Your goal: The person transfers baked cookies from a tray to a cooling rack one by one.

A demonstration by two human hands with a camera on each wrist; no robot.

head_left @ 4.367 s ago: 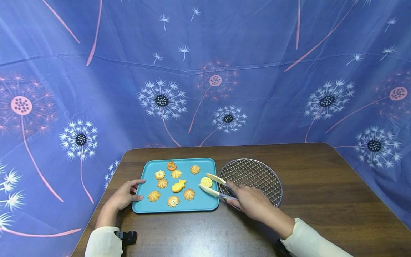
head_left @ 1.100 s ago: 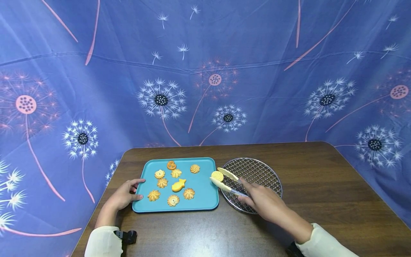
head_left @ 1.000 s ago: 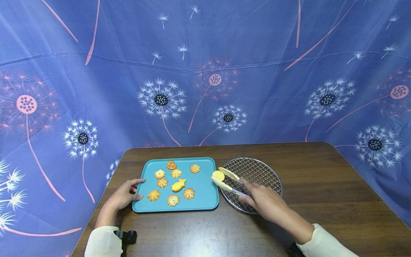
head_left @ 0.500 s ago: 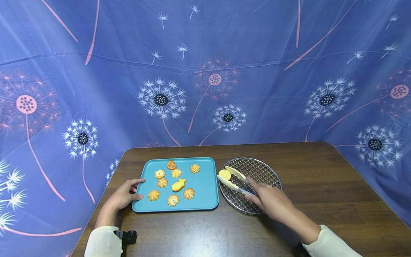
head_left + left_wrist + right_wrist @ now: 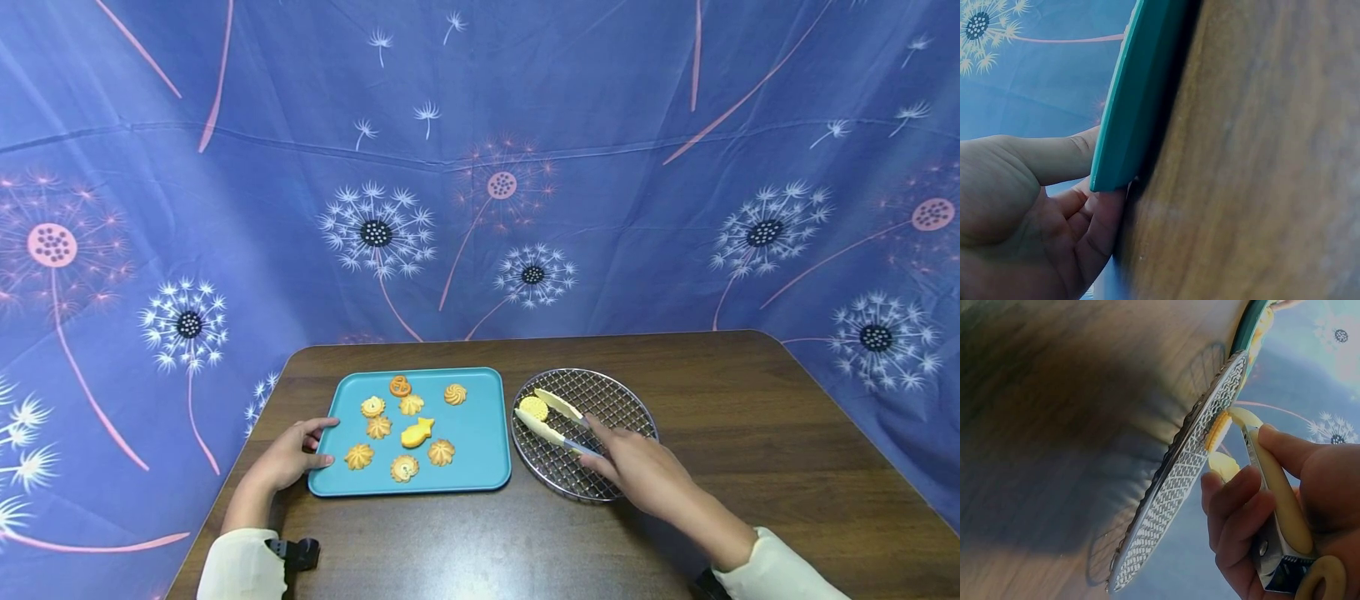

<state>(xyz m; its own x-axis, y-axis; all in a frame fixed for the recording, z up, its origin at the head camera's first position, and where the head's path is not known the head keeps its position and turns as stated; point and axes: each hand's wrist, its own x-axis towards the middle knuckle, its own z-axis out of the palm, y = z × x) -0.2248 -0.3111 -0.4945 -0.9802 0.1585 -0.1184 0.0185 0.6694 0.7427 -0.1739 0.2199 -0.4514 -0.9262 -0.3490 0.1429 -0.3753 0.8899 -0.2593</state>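
Note:
My left hand (image 5: 287, 458) pinches the left edge of a blue-green baking tray (image 5: 480, 471), thumb above and fingers at its underside in the left wrist view. Several cookies lie on that tray, among them a fish-shaped cookie (image 5: 417, 432) and a pretzel (image 5: 401, 386). With my right hand (image 5: 643, 468) I hold cream-tipped metal tongs (image 5: 540, 427) over a round wire cooling rack (image 5: 630, 407). A round yellow cookie (image 5: 533, 407) is between the tong tips at the rack's left side. In the right wrist view, the cookie (image 5: 1217, 430) appears to lie against the mesh.
The tray and rack stand side by side on a brown wooden table (image 5: 750, 433), a narrow gap between them. A blue dandelion-print cloth (image 5: 637, 233) hangs behind the table. The rack has wire feet (image 5: 1100, 553).
The tongs have carried the round yellow cookie rightward from the tray, across its right edge, onto or just over the rack. My left hand has stayed on the tray edge.

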